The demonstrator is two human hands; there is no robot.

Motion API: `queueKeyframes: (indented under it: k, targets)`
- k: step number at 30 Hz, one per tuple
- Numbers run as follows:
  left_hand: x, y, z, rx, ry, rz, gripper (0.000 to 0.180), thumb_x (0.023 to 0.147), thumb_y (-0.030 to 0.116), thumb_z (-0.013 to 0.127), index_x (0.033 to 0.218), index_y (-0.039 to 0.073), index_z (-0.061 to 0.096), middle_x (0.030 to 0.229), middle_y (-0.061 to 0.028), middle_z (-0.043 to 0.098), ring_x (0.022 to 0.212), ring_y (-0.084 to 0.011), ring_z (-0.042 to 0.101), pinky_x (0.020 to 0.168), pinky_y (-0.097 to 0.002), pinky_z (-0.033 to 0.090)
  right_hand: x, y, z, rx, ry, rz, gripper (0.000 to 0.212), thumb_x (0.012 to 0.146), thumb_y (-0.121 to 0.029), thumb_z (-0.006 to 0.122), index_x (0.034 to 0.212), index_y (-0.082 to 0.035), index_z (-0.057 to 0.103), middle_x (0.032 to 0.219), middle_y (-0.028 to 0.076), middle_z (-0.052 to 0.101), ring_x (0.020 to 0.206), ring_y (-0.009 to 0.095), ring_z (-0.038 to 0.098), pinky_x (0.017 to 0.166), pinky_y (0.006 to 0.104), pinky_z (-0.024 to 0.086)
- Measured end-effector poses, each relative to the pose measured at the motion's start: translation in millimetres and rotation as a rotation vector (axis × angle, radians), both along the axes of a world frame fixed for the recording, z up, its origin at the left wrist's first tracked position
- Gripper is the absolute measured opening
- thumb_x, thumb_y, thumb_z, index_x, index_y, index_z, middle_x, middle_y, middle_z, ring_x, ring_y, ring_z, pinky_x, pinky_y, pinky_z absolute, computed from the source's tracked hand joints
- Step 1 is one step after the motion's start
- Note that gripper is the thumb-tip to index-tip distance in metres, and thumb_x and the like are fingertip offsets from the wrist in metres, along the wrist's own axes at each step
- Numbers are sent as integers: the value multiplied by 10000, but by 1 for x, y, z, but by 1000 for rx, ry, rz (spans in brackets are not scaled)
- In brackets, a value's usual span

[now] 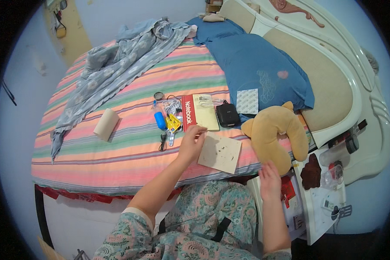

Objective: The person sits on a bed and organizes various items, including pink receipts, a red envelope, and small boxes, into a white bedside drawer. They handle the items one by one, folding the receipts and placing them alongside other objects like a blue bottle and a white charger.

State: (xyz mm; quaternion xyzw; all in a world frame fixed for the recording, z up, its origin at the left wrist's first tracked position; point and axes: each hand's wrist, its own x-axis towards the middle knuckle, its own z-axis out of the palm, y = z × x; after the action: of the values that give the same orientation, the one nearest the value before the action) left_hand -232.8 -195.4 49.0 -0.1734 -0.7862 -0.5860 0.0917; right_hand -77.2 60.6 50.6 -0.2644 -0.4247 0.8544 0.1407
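Observation:
A cream square sheet point(220, 152) with small dark bits scattered on it lies flat near the bed's front edge. My left hand point(194, 141) is at its upper left corner, fingers bent together; what they hold, if anything, is hidden. Just beyond lies a notebook point(207, 119) with a red strip and a pale yellow cover, a white cable on top. My right hand point(270, 177) is by the bed edge, fingers stretched out and apparently holding nothing. It is nearest to a tan neck pillow point(268, 134) with ears and to the open drawer point(256, 195).
Left of the notebook lie a blue-and-clear bottle point(160, 121), a yellow packet point(173, 123) and a black cable point(162, 142). A black case point(227, 114) sits to its right. A paper roll point(106, 125) lies farther left. The nightstand point(318, 216) holds several items, including a clear bottle point(336, 152).

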Motion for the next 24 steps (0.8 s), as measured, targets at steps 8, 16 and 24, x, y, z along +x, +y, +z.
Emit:
queueKeyframes:
  k: [8, 16, 24]
  targets:
    - [-2, -127, -27, -173, 365, 455, 255, 753, -81, 509, 986, 6, 563, 967, -139, 527, 926, -277, 536, 792, -327, 433, -198, -17, -4, 131, -95, 44, 435, 788, -125, 626, 1164, 1, 447, 1125, 114, 500, 985, 190, 493, 838, 308, 412]
    - [-44, -153, -65, -10, -45, 472, 289, 889, 100, 486, 1155, -11, 471, 1032, -115, 563, 921, -181, 556, 820, -290, 443, -257, -24, -31, 285, -225, -159, 613, 735, -127, 675, 1262, -51, 372, 1212, 114, 453, 1026, 227, 478, 819, 358, 417]
    - [-106, -109, -10, -346, -416, 347, 832, 723, 357, 662, 1310, -48, 234, 1085, -250, 546, 937, -346, 576, 777, -382, 464, -215, -35, -24, 354, -137, 77, 509, 835, -57, 525, 1307, -17, 339, 1302, 142, 399, 1126, 195, 428, 951, 313, 337]
